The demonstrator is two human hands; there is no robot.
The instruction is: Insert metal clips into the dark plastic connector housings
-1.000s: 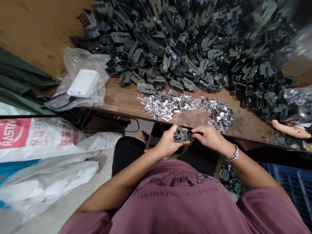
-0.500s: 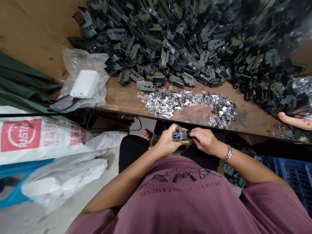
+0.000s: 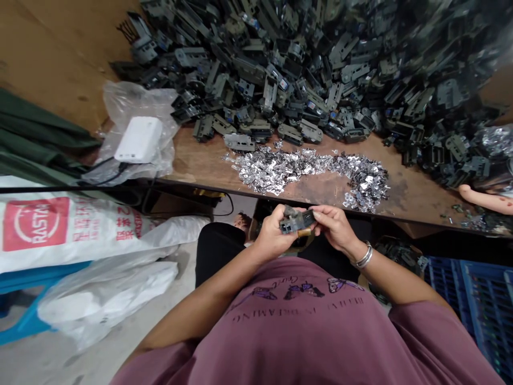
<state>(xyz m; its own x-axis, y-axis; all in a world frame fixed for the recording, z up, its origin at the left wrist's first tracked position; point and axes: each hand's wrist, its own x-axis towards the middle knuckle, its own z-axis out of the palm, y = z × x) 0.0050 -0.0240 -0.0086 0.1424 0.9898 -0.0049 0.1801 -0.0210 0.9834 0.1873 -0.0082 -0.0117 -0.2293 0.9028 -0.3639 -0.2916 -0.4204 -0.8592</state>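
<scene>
Just below the bench's front edge, my left hand (image 3: 274,233) grips the left end of a dark grey part (image 3: 295,221). My right hand (image 3: 332,226) pinches the same part at its right end, thumb and fingers together. The part lies roughly level, its right end slightly higher. On the bench beyond my hands lies a long heap of small shiny metal pieces (image 3: 266,170). Behind it rises a large pile of similar dark grey parts (image 3: 256,69).
A white box (image 3: 139,140) with a cable rests on clear plastic at the bench's left. White sacks (image 3: 96,224) lie at the left. Another person's arm (image 3: 486,200) reaches in at the right edge. Blue crates (image 3: 481,289) stand at the lower right.
My right hand and wrist have shifted slightly left. The dark part has turned, and more of its right end shows between my hands.
</scene>
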